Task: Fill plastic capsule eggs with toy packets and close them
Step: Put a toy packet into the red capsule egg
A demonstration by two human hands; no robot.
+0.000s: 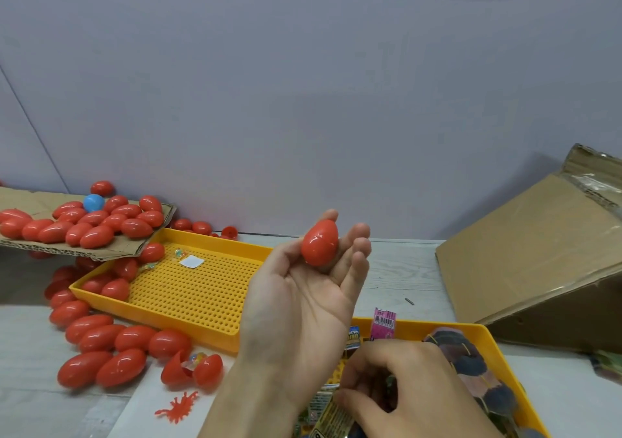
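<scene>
My left hand (303, 289) is raised palm up, fingers loosely curled round a closed red egg (319, 242) resting on them. My right hand (397, 387), at five o'clock, pinches toy packets (331, 414) in the near yellow tray (498, 346). Loose red eggs (111, 350) lie at eight o'clock.

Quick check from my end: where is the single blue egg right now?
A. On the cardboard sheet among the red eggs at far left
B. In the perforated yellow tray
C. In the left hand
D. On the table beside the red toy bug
A. The blue egg lies on the cardboard sheet among red eggs; the left hand holds a closed red egg.
</scene>
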